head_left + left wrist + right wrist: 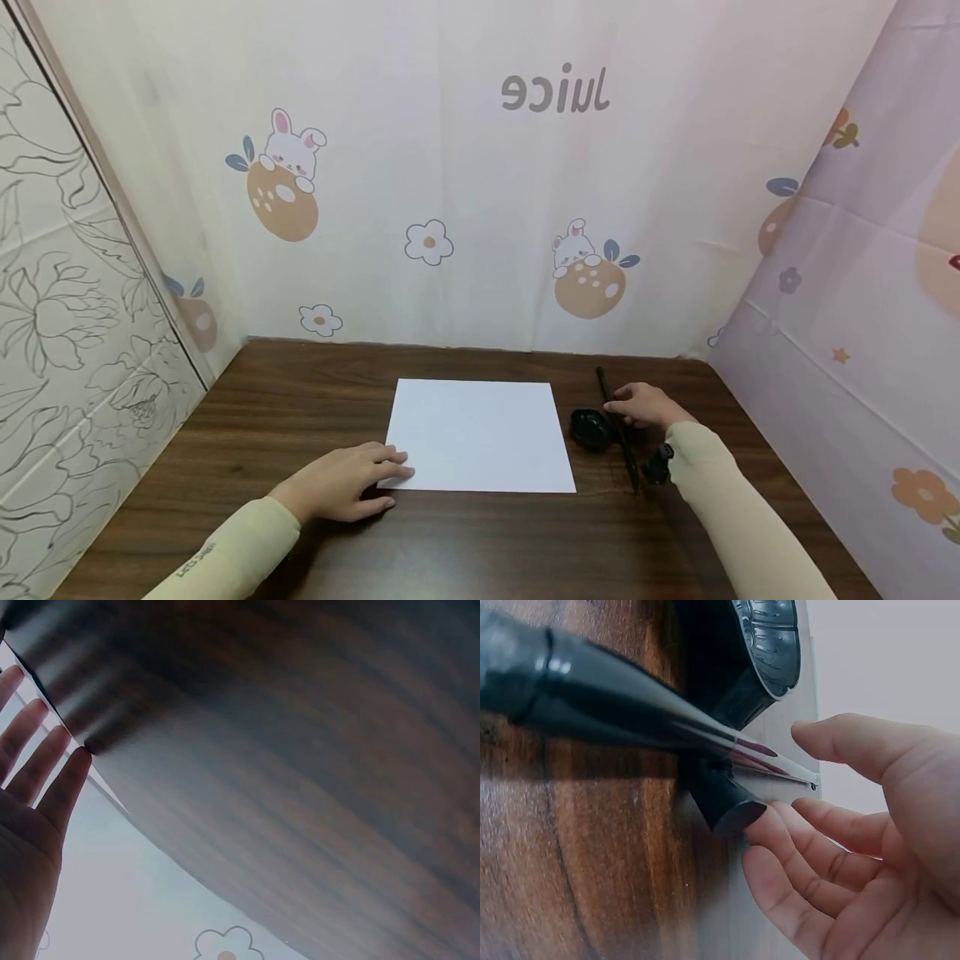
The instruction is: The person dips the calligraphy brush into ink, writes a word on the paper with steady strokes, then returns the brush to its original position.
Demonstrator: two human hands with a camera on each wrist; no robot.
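My left hand (341, 482) rests over the left edge of a white sheet of paper (480, 437), fingers spread on its near corner. In the left wrist view the fingers are straight and spread at the edge of the dark surface. To the right of the paper, a dark writing brush (627, 458) lies across a black ink dish (592, 429). My right hand (647, 406) is over the brush's far half. In the right wrist view, the thumb stands apart from the loosely bent fingers, with the thin shaft of the brush (645, 697) reaching between them.
The brown wooden table (465, 546) ends at a printed curtain (480, 175) at the back. Another printed curtain (862, 350) hangs along the right side, and a flower-patterned panel (67, 317) stands on the left. A small black object (657, 464) is by the right wrist.
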